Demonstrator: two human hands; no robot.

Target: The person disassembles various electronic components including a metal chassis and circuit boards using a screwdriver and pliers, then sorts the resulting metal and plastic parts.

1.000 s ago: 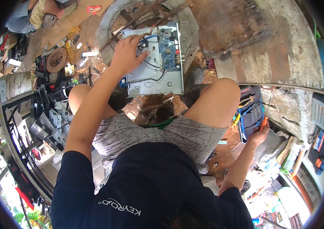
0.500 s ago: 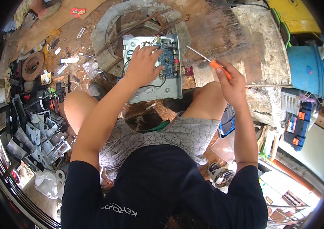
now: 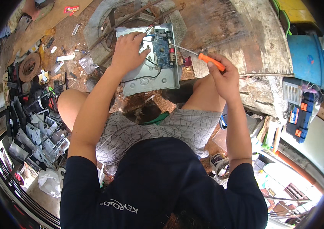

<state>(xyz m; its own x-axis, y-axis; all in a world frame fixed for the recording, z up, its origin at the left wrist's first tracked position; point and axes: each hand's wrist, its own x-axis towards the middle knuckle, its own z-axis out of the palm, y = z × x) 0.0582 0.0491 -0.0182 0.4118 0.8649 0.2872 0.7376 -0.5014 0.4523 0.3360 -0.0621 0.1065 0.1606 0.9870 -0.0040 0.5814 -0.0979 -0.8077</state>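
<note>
The left hand hides part of the metal chassis; the screwdriver tip is too small to tell

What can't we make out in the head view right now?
- Board parts: too small to tell.
- Screwdriver tip: too fine to see which screw it meets.
- Chassis left corner: under the left hand.
- Right hand fingers: wrapped round the handle, seen from behind.

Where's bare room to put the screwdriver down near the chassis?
Bare slab right of the metal chassis, toward the blue drum. Left of the left hand, ground scrap crowds it; the right hand holds the screwdriver.
</note>
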